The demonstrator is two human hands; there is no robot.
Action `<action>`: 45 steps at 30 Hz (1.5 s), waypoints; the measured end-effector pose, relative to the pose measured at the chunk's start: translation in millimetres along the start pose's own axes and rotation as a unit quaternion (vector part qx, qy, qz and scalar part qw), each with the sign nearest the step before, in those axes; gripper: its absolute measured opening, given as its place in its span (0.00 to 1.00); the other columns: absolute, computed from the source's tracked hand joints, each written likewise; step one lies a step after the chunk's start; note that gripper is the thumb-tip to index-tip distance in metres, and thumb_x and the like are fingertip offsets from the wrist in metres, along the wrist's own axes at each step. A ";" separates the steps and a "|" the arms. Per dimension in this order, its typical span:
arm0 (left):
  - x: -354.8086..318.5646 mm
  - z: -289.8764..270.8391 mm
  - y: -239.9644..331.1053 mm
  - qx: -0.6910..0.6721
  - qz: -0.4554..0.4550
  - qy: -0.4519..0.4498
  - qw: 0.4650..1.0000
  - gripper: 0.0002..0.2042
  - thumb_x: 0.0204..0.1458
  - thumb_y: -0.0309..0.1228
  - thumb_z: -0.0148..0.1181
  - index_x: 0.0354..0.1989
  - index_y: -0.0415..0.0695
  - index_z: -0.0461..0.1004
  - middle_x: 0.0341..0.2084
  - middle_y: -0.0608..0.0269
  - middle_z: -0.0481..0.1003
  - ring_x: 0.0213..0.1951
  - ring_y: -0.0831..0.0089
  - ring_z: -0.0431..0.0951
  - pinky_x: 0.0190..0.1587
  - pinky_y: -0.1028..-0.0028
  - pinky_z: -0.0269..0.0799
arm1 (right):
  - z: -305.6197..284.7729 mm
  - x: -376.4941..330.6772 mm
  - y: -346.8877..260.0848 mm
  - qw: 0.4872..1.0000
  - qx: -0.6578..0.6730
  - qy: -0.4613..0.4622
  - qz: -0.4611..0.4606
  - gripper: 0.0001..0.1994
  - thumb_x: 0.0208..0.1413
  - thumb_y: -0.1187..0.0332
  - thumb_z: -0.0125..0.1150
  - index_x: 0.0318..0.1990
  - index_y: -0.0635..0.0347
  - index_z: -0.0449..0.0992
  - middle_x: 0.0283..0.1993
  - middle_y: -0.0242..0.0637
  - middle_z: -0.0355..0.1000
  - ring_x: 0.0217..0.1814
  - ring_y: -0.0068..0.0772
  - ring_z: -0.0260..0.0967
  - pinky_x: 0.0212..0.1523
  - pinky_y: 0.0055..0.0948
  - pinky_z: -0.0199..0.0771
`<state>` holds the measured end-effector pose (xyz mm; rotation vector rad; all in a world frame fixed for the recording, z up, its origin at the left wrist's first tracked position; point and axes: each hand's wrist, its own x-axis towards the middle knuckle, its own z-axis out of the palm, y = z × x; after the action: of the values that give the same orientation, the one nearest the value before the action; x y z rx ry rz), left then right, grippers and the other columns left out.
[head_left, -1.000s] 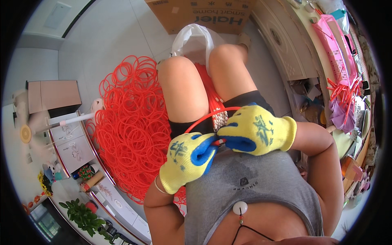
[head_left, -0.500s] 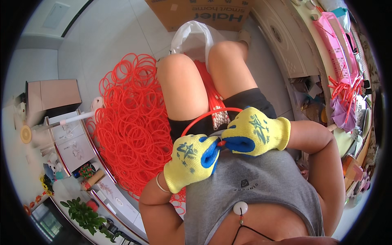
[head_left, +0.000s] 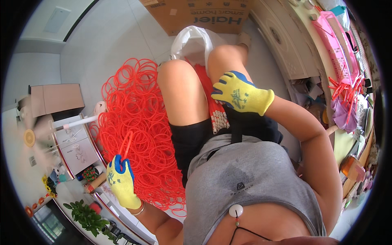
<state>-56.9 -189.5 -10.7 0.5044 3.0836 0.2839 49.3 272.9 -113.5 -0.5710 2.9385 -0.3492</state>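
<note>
My left hand [head_left: 121,183], in a yellow knit glove with blue coating, is closed on a red plastic ring [head_left: 128,143] at the left. It is over the edge of a big heap of red rings [head_left: 139,110] on the floor. My right hand [head_left: 241,94], gloved the same way, is above my right thigh, fingers apart and pointing left, with nothing visible in it. Close to its fingertips, between my thighs, lies a bundle of straight red tubes [head_left: 206,83] with whitish ends [head_left: 220,121] towards me.
A white plastic bag [head_left: 190,36] stands beyond my knees, before a cardboard box [head_left: 200,16]. To the right, a cluttered counter bears a pink basket [head_left: 335,49] and loose red tubes [head_left: 347,87]. A fan [head_left: 30,136], a drawer cabinet [head_left: 79,149] and a plant [head_left: 87,216] stand left.
My hands have parted from the red tube loop held together before my chest. The left has swung left with a ring; the right has moved forward over my right thigh.
</note>
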 end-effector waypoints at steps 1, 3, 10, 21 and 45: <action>-2.4 5.9 -3.9 -0.020 -0.040 0.009 0.999 0.13 0.56 0.29 0.66 0.48 0.38 0.80 0.40 0.48 0.80 0.45 0.49 0.80 0.51 0.57 0.74 | 3.1 3.9 -3.7 1.000 -0.019 0.006 0.001 0.20 0.56 0.62 0.60 0.57 0.47 0.77 0.60 0.37 0.72 0.66 0.47 0.66 0.68 0.44 0.61; -2.7 18.8 -7.0 -0.094 -0.026 -0.026 0.995 0.14 0.59 0.30 0.65 0.50 0.38 0.80 0.44 0.48 0.81 0.44 0.51 0.81 0.50 0.61 0.77 | 7.2 8.9 -11.0 0.998 -0.055 0.017 0.004 0.20 0.56 0.61 0.60 0.58 0.46 0.77 0.62 0.37 0.71 0.68 0.49 0.64 0.70 0.45 0.58; 9.2 36.8 55.3 -0.144 0.055 -0.062 0.986 0.14 0.57 0.29 0.67 0.50 0.39 0.81 0.40 0.48 0.81 0.38 0.53 0.83 0.42 0.63 0.78 | 7.6 18.3 -28.0 0.984 -0.167 -0.060 0.023 0.17 0.54 0.60 0.58 0.49 0.55 0.81 0.59 0.42 0.72 0.68 0.49 0.64 0.68 0.48 0.59; 29.7 56.2 140.4 -0.385 0.126 -0.067 0.912 0.13 0.54 0.22 0.67 0.48 0.36 0.81 0.40 0.48 0.82 0.42 0.53 0.83 0.46 0.63 0.78 | -68.8 -8.0 4.0 0.941 -0.018 0.270 0.205 0.10 0.53 0.67 0.62 0.40 0.59 0.82 0.40 0.41 0.78 0.46 0.49 0.75 0.50 0.43 0.73; 74.6 162.0 221.6 -0.875 -0.169 -0.432 0.143 0.19 0.69 0.43 0.50 0.53 0.42 0.80 0.51 0.51 0.82 0.49 0.50 0.83 0.62 0.50 0.73 | -143.1 -419.1 37.4 0.605 0.628 0.490 0.000 0.24 0.75 0.59 0.39 0.69 0.63 0.68 0.73 0.47 0.65 0.77 0.50 0.60 0.81 0.52 0.49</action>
<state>-52.2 69.3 -128.6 -0.2468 0.2040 1.8758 397.8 495.8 49.1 -0.0693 2.1900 -3.0941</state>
